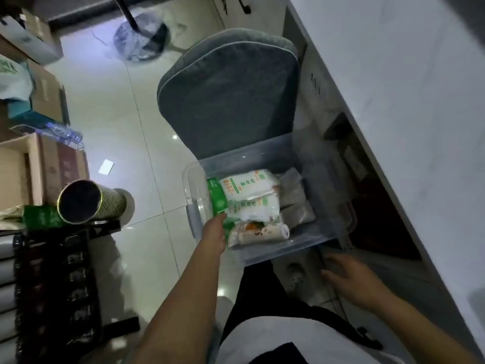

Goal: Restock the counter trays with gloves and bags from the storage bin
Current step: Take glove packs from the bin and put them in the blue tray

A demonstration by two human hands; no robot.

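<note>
A clear plastic storage bin (309, 240) sits on the floor in front of a grey chair. Inside lie white packs with green and orange print (249, 190), a green pack (216, 198) along the left wall, a printed roll-shaped pack (259, 232) near the front, and grey pouches (294, 198) on the right. My left hand (214, 233) reaches into the bin's front left corner and touches the green pack; its fingers are hidden, so the grip is unclear. My right hand (351, 277) hovers with fingers apart just outside the bin's front right corner, holding nothing.
A grey padded chair (231, 95) stands behind the bin. A white counter (393, 88) runs along the right. Cardboard boxes (44, 166), a cylindrical tin (86, 202) and a black rack (52, 285) crowd the left. A power strip (298, 274) lies on the tiled floor.
</note>
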